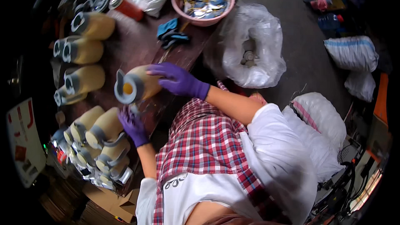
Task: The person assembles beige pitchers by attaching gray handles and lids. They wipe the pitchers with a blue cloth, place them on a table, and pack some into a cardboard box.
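My right hand [177, 80], in a purple glove, grips the side of a tan jug [146, 84] with its fingers laid along the body. The jug's grey collar and spout [126, 86] face left, and something yellow-orange shows within the ring. Just below is my left hand [133, 127], also gloved in purple, its fingers curled and a little blurred. A small greyish piece [134, 108] shows at its fingertips; its kind is unclear. Close beside that hand stands a cluster of tan jugs [107, 125] with grey collars and handles.
More tan jugs [98, 26] line the table's [137, 41] far left side. Beyond lie an orange-red can [126, 7], blue-black gloves [173, 35] and a pink basin [177, 8] of small parts. A clear plastic bag [273, 50] and white sacks [323, 112] sit to the right.
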A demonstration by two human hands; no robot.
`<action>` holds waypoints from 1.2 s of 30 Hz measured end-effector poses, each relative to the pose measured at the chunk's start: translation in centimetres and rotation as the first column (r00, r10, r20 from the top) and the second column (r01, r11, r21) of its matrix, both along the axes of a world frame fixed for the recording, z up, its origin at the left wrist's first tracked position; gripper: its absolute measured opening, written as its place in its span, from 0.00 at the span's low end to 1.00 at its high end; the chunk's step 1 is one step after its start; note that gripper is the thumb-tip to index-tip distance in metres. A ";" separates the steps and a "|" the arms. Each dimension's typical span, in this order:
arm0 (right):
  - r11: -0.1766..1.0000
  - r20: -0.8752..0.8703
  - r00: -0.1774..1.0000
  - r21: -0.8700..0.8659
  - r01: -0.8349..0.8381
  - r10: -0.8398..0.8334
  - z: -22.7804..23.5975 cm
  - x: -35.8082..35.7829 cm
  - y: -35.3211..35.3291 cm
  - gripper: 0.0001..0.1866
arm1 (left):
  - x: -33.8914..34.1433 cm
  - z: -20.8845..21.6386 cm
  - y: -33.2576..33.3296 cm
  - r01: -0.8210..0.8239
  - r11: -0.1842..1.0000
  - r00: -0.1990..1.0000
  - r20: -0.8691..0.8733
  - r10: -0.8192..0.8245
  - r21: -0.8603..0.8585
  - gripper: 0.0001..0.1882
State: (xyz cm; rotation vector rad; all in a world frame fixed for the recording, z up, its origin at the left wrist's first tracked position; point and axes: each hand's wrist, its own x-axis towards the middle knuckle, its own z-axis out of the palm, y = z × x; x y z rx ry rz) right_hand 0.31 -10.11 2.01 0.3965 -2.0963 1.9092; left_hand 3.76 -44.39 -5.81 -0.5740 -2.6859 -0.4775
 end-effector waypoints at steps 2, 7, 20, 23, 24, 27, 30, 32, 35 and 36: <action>0.985 0.187 0.969 -0.031 0.169 -0.161 -5.2 3.7 5.0 0.15 | 2.3 1.4 0.4 0.017 0.988 0.985 0.169 -0.044 0.156 0.25; 0.595 0.497 0.437 0.218 0.774 -0.750 -29.2 14.6 25.8 0.09 | 5.2 6.8 2.4 -0.573 0.694 0.704 0.695 0.145 0.436 0.33; -0.050 0.344 0.667 0.867 -0.496 -0.661 -44.0 12.1 31.5 0.29 | 2.0 11.5 14.0 -0.701 0.512 0.702 0.603 0.377 0.496 0.22; 0.004 0.806 0.430 0.473 -0.881 -0.407 -38.9 9.5 33.2 0.30 | 1.6 13.7 14.5 -0.559 0.634 0.828 0.394 0.398 0.534 0.25; 0.246 0.847 0.355 0.471 -0.847 -0.395 -40.7 10.1 34.6 0.30 | 0.3 14.4 14.7 -0.470 0.689 0.882 0.309 0.355 0.551 0.26; 0.711 0.919 0.154 0.379 -0.592 -0.362 -42.3 11.1 35.3 0.30 | 0.6 16.0 14.3 -0.421 0.756 0.900 0.336 0.279 0.501 0.26; 0.813 0.869 0.169 0.495 -0.308 -0.465 -41.2 11.2 33.2 0.29 | 1.9 17.3 14.8 -0.489 0.598 0.867 0.430 0.252 0.636 0.25; 0.818 0.808 0.210 0.573 -0.055 -0.551 -41.3 10.4 31.0 0.29 | 2.2 18.3 15.4 -0.474 0.546 0.876 0.431 0.214 0.691 0.25; 0.835 0.817 0.199 0.493 0.245 -0.541 -42.0 8.4 28.6 0.28 | 3.2 19.9 16.0 -0.577 0.530 0.807 0.531 0.257 0.622 0.25; 0.847 0.854 0.175 0.419 0.329 -0.490 -42.3 7.8 27.9 0.28 | 3.1 19.9 15.9 -0.576 0.527 0.807 0.539 0.243 0.625 0.28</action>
